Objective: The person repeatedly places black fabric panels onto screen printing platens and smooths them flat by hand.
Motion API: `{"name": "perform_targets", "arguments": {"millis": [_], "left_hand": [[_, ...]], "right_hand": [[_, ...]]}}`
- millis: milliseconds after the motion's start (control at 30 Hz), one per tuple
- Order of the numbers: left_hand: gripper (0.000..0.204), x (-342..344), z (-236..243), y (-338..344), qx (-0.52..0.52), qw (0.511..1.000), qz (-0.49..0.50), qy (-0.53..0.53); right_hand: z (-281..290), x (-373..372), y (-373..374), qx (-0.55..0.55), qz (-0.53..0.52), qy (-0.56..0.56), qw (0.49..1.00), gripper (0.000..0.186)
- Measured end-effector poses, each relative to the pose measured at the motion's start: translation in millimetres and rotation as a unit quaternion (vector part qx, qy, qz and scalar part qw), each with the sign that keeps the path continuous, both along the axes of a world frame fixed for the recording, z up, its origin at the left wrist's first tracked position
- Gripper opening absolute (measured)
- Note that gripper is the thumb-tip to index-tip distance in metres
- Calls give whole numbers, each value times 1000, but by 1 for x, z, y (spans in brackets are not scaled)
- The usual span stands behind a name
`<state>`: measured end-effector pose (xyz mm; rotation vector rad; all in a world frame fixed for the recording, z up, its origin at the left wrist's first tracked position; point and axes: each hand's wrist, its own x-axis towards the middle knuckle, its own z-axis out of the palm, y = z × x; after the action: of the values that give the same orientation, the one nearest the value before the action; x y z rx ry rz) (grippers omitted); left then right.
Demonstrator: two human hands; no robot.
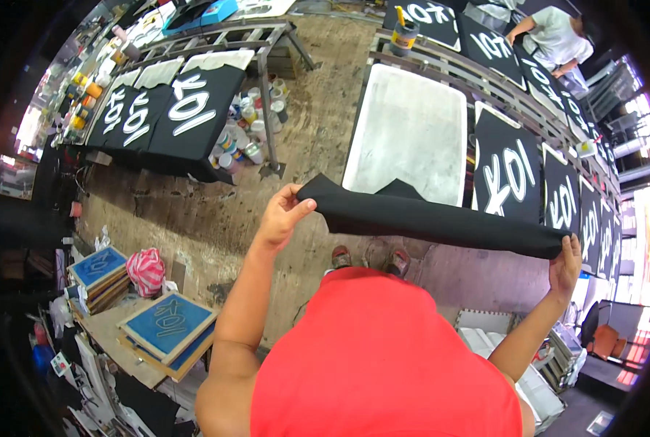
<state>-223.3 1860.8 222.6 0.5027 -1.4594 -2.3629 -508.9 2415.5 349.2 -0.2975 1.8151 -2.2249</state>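
Note:
A piece of black fabric (427, 223) stretches between my hands, its upper edge drooping into a fold in the middle. My left hand (282, 218) pinches one corner between thumb and fingers. At the opposite end, my right hand (566, 268) grips the other corner. Just beyond the fabric, a worn white board (408, 131) lies on the slatted rack, its near edge partly covered by the cloth. Beside it on the right, a black fabric panel (507, 164) with white lettering lies on a similar board, with several more printed panels further right.
A jar (404, 36) of printing ink stands on the rack. Across the rack a person (556, 40) works. Another rack (266, 58) with printed panels stands left, paint tubs (248, 135) beneath it. Blue printing screens (168, 325) and a pink-striped bundle (146, 272) sit at lower left.

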Motion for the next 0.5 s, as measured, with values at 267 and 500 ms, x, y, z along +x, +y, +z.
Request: {"name": "perform_targets", "arguments": {"millis": [267, 500], "left_hand": [[37, 16, -16, 47, 218, 963, -99, -127], [25, 9, -8, 41, 52, 996, 12, -68]], "right_hand": [[-17, 22, 25, 27, -56, -32, 998, 12], [-16, 23, 44, 32, -81, -23, 996, 18]]}}
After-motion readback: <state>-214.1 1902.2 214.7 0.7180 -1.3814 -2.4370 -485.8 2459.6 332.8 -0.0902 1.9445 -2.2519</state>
